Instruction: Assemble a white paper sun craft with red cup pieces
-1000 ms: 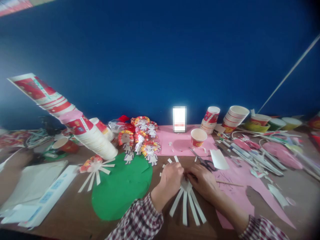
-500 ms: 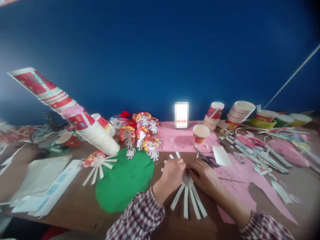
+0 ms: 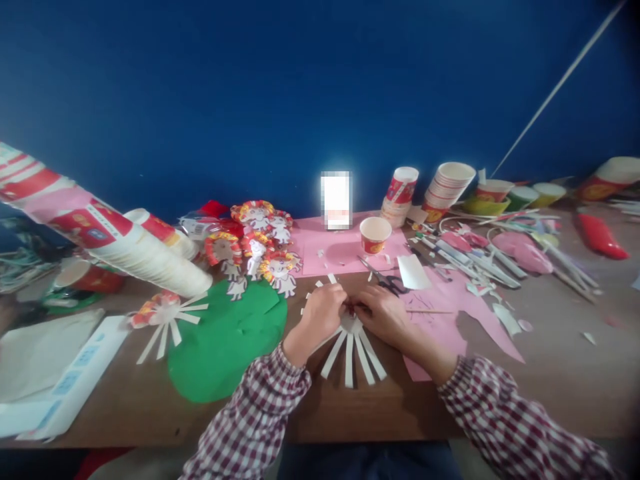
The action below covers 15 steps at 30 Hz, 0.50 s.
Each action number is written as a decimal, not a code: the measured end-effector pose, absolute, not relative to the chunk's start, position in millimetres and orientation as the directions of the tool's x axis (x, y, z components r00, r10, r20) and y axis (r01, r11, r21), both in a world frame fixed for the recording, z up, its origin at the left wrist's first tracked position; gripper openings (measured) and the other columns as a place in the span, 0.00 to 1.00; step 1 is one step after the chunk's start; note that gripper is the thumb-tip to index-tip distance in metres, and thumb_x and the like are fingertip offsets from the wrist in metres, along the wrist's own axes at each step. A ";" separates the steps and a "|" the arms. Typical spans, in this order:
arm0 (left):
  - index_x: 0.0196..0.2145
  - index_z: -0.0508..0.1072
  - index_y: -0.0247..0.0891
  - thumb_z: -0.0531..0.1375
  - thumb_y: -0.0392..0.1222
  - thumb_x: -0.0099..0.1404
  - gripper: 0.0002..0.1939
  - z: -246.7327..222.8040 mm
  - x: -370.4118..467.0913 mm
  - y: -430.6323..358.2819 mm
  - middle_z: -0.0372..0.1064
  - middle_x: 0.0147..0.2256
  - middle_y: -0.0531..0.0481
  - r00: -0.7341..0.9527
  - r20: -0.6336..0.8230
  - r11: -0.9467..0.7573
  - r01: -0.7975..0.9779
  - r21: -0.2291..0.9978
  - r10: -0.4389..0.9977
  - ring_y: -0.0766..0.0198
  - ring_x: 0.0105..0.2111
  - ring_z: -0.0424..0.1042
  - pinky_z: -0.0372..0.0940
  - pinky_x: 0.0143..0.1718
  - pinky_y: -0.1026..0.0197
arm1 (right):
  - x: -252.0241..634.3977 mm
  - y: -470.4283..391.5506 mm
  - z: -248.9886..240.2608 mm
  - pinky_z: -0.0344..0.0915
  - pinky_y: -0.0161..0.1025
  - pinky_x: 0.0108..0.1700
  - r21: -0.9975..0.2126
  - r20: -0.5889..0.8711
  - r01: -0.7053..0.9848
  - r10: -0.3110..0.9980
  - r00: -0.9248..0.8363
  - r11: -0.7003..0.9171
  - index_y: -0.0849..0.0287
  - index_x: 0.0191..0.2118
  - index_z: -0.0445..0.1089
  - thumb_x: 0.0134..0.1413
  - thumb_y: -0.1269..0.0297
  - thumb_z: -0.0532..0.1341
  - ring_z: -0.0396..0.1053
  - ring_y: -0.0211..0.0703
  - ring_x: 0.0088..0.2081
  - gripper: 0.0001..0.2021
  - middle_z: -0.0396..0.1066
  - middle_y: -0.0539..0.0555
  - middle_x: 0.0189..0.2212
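Observation:
A paper cup cut into strips (image 3: 350, 357) lies splayed on the table, its white strips fanned out toward me and to the far left. My left hand (image 3: 325, 307) is closed at the far left of its middle, fingers bent inward. From the right, my right hand (image 3: 383, 310) meets it with curled fingertips. Both sets of fingertips come together over the cup's centre, on a small reddish bit of its edge, and they hide most of that spot. Just beyond the right hand lie dark-handled scissors (image 3: 390, 283). A thin wooden stick (image 3: 430, 311) lies right of that hand.
Left is a green paper disc (image 3: 225, 347) with paper lion figures (image 3: 257, 250) behind it. A second cut cup (image 3: 167, 313) and a leaning cup stack (image 3: 150, 253) stand further left. A whole paper cup (image 3: 375, 235) rests on pink paper (image 3: 315, 247). Markers and scraps (image 3: 480, 257) cover the right.
The view has shifted right and down, so everything sits further left and higher. Both hands stay together at the centre of the cut cup.

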<state>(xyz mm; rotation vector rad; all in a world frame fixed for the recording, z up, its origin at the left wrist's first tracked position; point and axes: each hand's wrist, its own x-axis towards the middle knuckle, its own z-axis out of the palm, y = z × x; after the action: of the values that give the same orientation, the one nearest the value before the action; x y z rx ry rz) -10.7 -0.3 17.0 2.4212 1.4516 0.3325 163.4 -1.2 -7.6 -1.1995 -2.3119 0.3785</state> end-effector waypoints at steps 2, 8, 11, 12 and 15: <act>0.30 0.72 0.35 0.54 0.31 0.59 0.07 16.1 -11.6 -0.1 0.69 0.32 0.47 0.469 0.054 -0.450 0.800 0.397 0.882 0.62 0.36 0.69 0.61 0.37 0.62 | 164.0 -1.0 -8.6 0.60 0.38 0.40 -0.458 0.305 0.682 0.822 -0.481 0.570 0.58 0.33 0.70 0.52 0.71 0.58 0.65 0.42 0.36 0.04 0.70 0.53 0.31; 0.31 0.74 0.36 0.55 0.36 0.62 0.08 15.2 -15.7 -0.3 0.69 0.32 0.48 0.475 0.032 -0.447 0.802 0.397 0.880 0.63 0.34 0.69 0.61 0.36 0.62 | 166.6 -0.5 -7.4 0.60 0.38 0.43 -0.486 0.295 0.656 0.815 -0.498 0.577 0.57 0.37 0.70 0.54 0.70 0.58 0.66 0.42 0.39 0.05 0.71 0.53 0.34; 0.29 0.74 0.36 0.54 0.37 0.63 0.09 17.4 -15.2 -1.2 0.68 0.31 0.47 0.493 0.028 -0.469 0.808 0.356 0.870 0.63 0.34 0.68 0.60 0.36 0.62 | 166.7 -0.3 -6.6 0.60 0.38 0.43 -0.489 0.289 0.661 0.821 -0.492 0.568 0.58 0.38 0.70 0.54 0.70 0.58 0.66 0.43 0.39 0.05 0.71 0.53 0.35; 0.28 0.73 0.35 0.53 0.37 0.64 0.10 18.3 -14.7 -1.9 0.68 0.31 0.47 0.493 0.031 -0.473 0.814 0.336 0.870 0.63 0.34 0.68 0.60 0.36 0.62 | 166.5 -0.2 -6.6 0.60 0.38 0.42 -0.486 0.284 0.668 0.825 -0.488 0.563 0.58 0.37 0.69 0.54 0.70 0.59 0.66 0.43 0.39 0.05 0.71 0.53 0.34; 0.29 0.73 0.35 0.52 0.35 0.64 0.11 20.7 -12.9 -3.8 0.68 0.31 0.46 0.490 0.045 -0.480 0.825 0.298 0.870 0.62 0.35 0.68 0.60 0.37 0.61 | 165.8 0.0 -7.4 0.60 0.38 0.39 -0.467 0.277 0.694 0.836 -0.474 0.548 0.59 0.35 0.68 0.53 0.70 0.59 0.66 0.43 0.37 0.03 0.70 0.53 0.32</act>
<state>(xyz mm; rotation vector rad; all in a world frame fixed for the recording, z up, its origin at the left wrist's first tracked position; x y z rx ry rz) -12.9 -3.8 20.7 2.5001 1.4495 0.2788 165.8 0.0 -7.4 -1.2363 -2.3128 0.4007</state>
